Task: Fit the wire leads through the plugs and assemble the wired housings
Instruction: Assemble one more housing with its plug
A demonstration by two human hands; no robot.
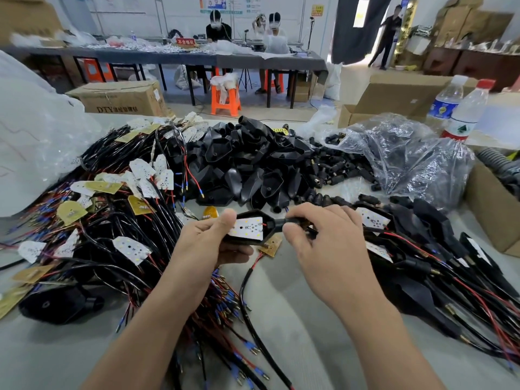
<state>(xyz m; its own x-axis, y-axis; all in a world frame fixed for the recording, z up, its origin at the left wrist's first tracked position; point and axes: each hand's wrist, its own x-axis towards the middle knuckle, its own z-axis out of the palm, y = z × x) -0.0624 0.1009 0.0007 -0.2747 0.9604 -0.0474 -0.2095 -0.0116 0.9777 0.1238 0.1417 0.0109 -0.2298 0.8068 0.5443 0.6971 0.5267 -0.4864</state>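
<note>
Housing [269,218] with LED board [247,228] gripped in your left hand [205,244]; your right hand [323,240] pinches the plug [282,222] at its neck

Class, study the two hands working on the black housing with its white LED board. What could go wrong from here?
1. The right hand pinches the plug at the neck of the housing; pulling could strain the thin red lead on the LED board.
2. Loose leads below may snag.

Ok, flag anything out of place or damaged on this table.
Nothing looks damaged or spilled. A stray housing lies alone at near left, away from the housing pile. The held housing and its plug look intact.
</note>
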